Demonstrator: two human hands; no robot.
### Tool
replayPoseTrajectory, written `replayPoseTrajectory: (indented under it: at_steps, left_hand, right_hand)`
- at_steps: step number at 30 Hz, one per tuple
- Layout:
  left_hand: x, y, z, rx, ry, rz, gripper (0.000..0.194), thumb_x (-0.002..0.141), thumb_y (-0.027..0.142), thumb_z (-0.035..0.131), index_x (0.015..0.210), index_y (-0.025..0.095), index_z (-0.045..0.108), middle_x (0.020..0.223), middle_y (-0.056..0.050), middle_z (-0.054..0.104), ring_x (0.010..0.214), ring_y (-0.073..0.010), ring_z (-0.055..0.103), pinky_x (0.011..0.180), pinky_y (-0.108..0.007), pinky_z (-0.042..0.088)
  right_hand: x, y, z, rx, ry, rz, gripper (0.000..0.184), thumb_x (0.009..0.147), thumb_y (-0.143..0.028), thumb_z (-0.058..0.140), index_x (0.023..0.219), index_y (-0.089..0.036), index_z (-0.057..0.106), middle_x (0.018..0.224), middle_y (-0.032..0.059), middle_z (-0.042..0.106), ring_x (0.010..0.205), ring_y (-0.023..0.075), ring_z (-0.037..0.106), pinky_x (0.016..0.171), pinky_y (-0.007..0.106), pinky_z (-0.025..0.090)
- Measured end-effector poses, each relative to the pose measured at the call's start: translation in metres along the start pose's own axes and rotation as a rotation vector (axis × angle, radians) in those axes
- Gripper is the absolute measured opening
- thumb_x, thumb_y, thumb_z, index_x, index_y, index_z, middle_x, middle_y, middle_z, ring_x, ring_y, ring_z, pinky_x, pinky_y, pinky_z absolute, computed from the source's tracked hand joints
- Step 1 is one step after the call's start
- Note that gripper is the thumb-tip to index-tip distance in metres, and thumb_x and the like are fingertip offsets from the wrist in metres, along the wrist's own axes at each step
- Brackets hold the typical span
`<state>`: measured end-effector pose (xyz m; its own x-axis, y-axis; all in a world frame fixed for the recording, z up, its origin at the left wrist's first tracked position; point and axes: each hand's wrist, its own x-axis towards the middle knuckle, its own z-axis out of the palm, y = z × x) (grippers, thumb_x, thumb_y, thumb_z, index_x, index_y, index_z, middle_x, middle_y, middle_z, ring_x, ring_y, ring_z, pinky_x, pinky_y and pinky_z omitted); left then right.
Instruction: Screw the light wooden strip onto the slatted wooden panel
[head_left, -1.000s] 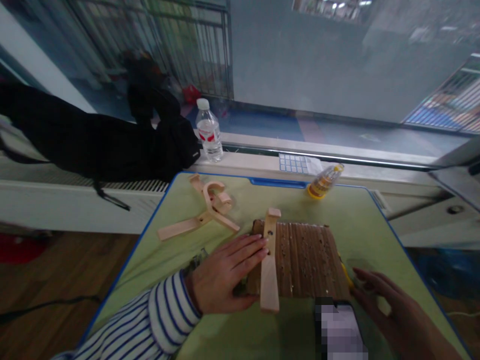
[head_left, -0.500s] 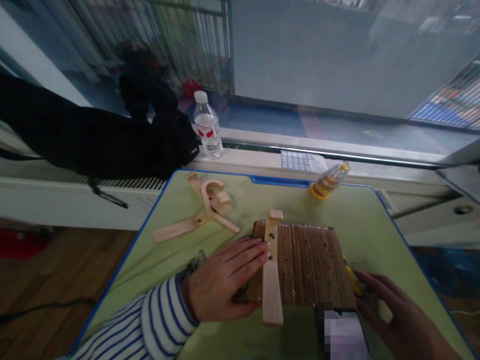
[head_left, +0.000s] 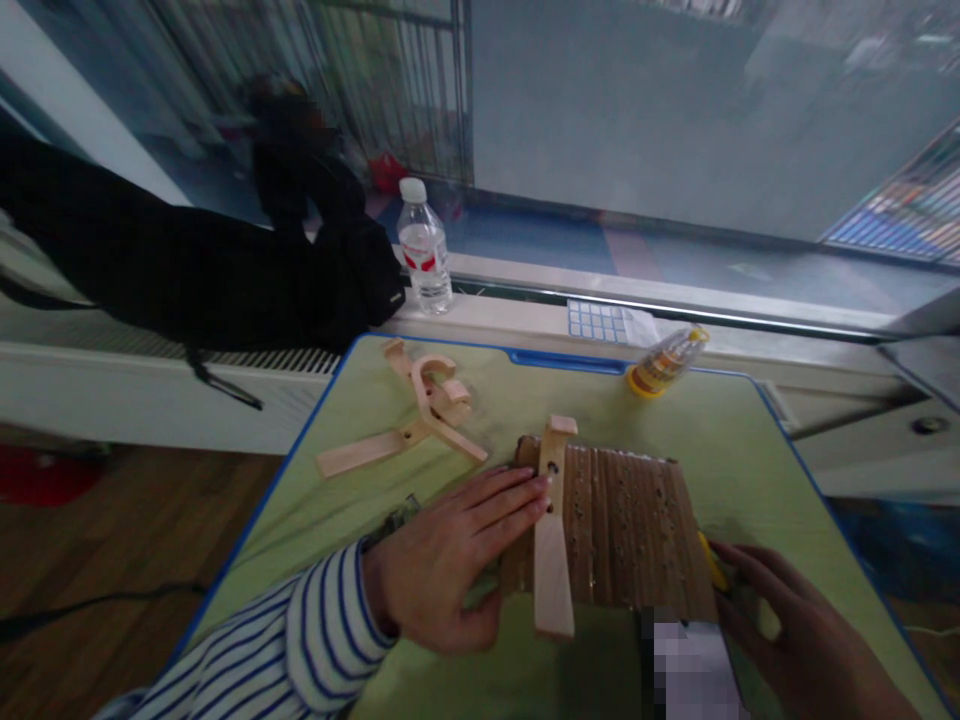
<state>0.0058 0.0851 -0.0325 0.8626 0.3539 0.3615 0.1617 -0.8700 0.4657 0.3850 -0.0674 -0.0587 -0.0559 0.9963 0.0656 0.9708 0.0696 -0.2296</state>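
Touching wooden bracket (head_left: 553, 575): left hand (head_left: 454, 555) | phone (head_left: 697, 670) beside cardboard (head_left: 634, 530) | yellow-based bottle (head_left: 661, 367) beyond

Two hands at the bottom: one left hand (head_left: 454, 560), one right hand (head_left: 802, 625). Two bottles: one water bottle (head_left: 425, 250) at upper middle, one yellow-ended bottle (head_left: 667, 362) at centre right. One cardboard block (head_left: 630, 530), one wooden piece (head_left: 553, 570) across it, one yellow object (head_left: 714, 562) (partly hidden). One group of wooden parts (head_left: 442, 425) left of centre (overlapping, so uncounted). One table (head_left: 600, 415).
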Motion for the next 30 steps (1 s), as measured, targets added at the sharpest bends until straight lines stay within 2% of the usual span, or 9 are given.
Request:
replayPoseTrajectory:
  at_steps: [3, 10, 14, 20, 24, 30]
  left_hand:
    - [0.000, -0.002, -0.001, -0.005, -0.014, 0.015, 0.090, 0.058, 0.022, 0.054, 0.143, 0.009, 0.027, 0.147, -0.017, 0.036, 0.139, -0.0301, 0.029, 0.111, -0.051, 0.033]
    - [0.001, -0.005, 0.002, 0.014, 0.021, 0.005, 0.080, 0.071, 0.030, 0.061, 0.142, 0.012, 0.029, 0.145, -0.017, 0.040, 0.138, -0.0284, 0.032, 0.109, -0.047, 0.038]
    - [0.001, -0.004, 0.002, 0.005, 0.035, 0.011, 0.076, 0.075, 0.029, 0.061, 0.142, 0.014, 0.029, 0.144, -0.017, 0.042, 0.138, -0.0285, 0.033, 0.107, -0.048, 0.040]
    - [0.003, -0.003, -0.001, -0.043, 0.041, -0.009, 0.077, 0.070, 0.024, 0.059, 0.141, 0.014, 0.032, 0.144, -0.016, 0.042, 0.135, -0.0296, 0.037, 0.106, -0.050, 0.040]
    - [0.005, -0.008, -0.001, -0.021, 0.072, 0.037, 0.065, 0.077, 0.025, 0.057, 0.139, 0.016, 0.037, 0.139, -0.016, 0.048, 0.131, -0.0285, 0.042, 0.105, -0.050, 0.042]
    - [0.003, -0.011, 0.001, 0.010, 0.051, 0.019, 0.062, 0.079, 0.026, 0.058, 0.137, 0.018, 0.039, 0.145, -0.016, 0.040, 0.139, -0.0295, 0.030, 0.107, -0.052, 0.039]
  right_hand:
    - [0.000, 0.002, 0.001, 0.008, -0.004, -0.004, 0.040, 0.084, -0.040, 0.058, 0.121, -0.026, 0.059, 0.112, 0.0073, 0.068, 0.087, 0.0200, 0.071, 0.067, 0.025, 0.060]
    - [0.000, 0.000, -0.001, -0.020, 0.005, -0.034, 0.038, 0.084, -0.039, 0.058, 0.120, -0.027, 0.060, 0.112, 0.0060, 0.068, 0.087, 0.0185, 0.071, 0.068, 0.023, 0.059]
    - [0.003, -0.003, -0.004, -0.038, 0.001, -0.027, 0.040, 0.083, -0.040, 0.059, 0.121, -0.026, 0.060, 0.113, 0.0061, 0.068, 0.088, 0.0187, 0.071, 0.068, 0.023, 0.059]
    - [0.004, -0.002, -0.001, -0.041, 0.013, -0.025, 0.037, 0.084, -0.040, 0.058, 0.117, -0.025, 0.062, 0.111, 0.0073, 0.068, 0.086, 0.0199, 0.072, 0.067, 0.025, 0.060]
    - [0.003, -0.002, -0.001, -0.035, 0.014, -0.026, 0.037, 0.083, -0.039, 0.058, 0.117, -0.025, 0.062, 0.110, 0.0075, 0.068, 0.085, 0.0198, 0.072, 0.066, 0.026, 0.060]
    - [0.005, -0.006, -0.005, -0.022, 0.004, -0.015, 0.034, 0.082, -0.038, 0.059, 0.113, -0.026, 0.064, 0.110, 0.0068, 0.069, 0.087, 0.0204, 0.071, 0.068, 0.026, 0.059]
